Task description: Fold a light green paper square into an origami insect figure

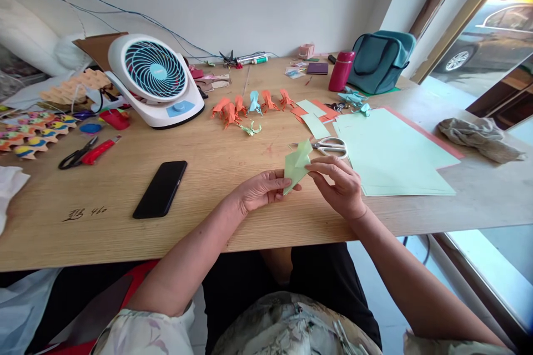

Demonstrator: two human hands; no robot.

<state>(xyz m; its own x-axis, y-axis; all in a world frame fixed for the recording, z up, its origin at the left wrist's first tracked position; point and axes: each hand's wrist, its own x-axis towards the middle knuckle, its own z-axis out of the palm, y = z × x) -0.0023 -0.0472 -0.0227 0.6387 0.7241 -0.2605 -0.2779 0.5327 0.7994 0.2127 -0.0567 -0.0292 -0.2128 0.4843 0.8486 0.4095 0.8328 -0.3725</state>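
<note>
A partly folded piece of light green origami paper [293,169] is held up over the front of the table, a raised flap at its top. My left hand [266,187] grips its lower left side between thumb and fingers. On its right edge, the thumb and fingertips of my right hand [339,183] pinch the paper. Just behind my right hand lie white-handled scissors [333,147]. Farther back stand several orange folded paper figures [230,111], a blue one [254,102] and a small green one [251,128].
Large pale green sheets [400,150] lie to the right, with smaller green strips [315,125] beside them. A black phone [160,189], red cutter [101,150] and fan [156,80] are on the left. A pink bottle [341,71] and teal bag [381,61] stand behind.
</note>
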